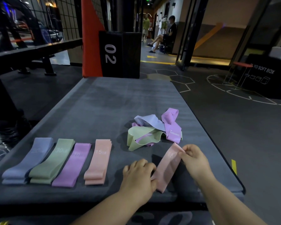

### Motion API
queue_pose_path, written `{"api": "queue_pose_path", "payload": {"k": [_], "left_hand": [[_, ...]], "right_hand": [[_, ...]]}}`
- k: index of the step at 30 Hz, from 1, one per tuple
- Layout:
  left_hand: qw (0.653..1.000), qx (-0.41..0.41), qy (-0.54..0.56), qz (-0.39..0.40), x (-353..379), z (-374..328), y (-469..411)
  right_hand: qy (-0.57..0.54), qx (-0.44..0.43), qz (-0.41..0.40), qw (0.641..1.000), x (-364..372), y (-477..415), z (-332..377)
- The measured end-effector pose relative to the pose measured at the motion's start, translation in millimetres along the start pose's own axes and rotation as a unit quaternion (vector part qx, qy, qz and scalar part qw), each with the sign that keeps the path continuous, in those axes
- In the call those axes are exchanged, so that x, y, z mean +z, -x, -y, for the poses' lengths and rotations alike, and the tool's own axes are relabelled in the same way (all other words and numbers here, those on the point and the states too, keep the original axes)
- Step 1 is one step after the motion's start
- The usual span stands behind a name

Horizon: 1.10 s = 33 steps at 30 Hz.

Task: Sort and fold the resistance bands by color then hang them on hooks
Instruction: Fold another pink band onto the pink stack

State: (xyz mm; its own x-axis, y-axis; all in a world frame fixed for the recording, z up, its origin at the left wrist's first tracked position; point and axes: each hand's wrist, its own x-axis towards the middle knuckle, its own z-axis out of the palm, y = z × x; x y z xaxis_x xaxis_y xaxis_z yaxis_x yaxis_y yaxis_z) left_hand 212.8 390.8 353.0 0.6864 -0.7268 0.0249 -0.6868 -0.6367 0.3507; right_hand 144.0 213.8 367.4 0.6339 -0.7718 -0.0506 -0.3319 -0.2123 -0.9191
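Grey worktop (104,103); on it, in a row: blue stack (29,159), green stack (53,159), purple stack (73,164), pink stack (98,161); loose band heap (154,129) rightward.

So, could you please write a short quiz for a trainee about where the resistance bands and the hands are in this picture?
1. True or false: the left hand and the right hand both touch the flat pink resistance band.
2. Which stack lies leftmost on the dark grey mat? A. the blue-grey folded stack B. the green one C. the purple one
3. How many folded stacks lie side by side, apart from the tangled heap of loose bands?

Key: 1 true; 2 A; 3 four.
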Motion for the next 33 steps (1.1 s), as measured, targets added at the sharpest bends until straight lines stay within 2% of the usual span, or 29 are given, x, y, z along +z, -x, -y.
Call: {"api": "queue_pose_path", "payload": {"k": [3, 9, 13, 20, 26, 29, 33], "left_hand": [[1.0, -0.001, 0.018, 0.007, -4, -2, 0], [0.994, -0.009, 0.104, 0.02, -20, 0, 8], [0.988, -0.026, 0.148, 0.02, -32, 9, 20], [0.981, -0.073, 0.178, -0.012, -55, 42, 48], [0.977, -0.129, 0.162, -0.052, -79, 74, 63], [0.967, -0.172, 0.172, -0.069, -85, 93, 66], [0.954, -0.201, 0.205, -0.082, -91, 116, 67]], "right_hand": [[-0.085, 0.008, 0.012, 0.996, 2, 1, 0], [-0.119, 0.003, 0.011, 0.993, 5, 4, 1], [-0.095, -0.01, 0.006, 0.995, 13, 11, 4], [-0.058, -0.039, 0.048, 0.996, 47, 30, 27], [-0.005, -0.083, 0.059, 0.995, 101, 31, 72], [0.022, -0.119, 0.092, 0.988, 134, 27, 93], [0.079, -0.148, 0.093, 0.981, 169, 26, 108]]}}
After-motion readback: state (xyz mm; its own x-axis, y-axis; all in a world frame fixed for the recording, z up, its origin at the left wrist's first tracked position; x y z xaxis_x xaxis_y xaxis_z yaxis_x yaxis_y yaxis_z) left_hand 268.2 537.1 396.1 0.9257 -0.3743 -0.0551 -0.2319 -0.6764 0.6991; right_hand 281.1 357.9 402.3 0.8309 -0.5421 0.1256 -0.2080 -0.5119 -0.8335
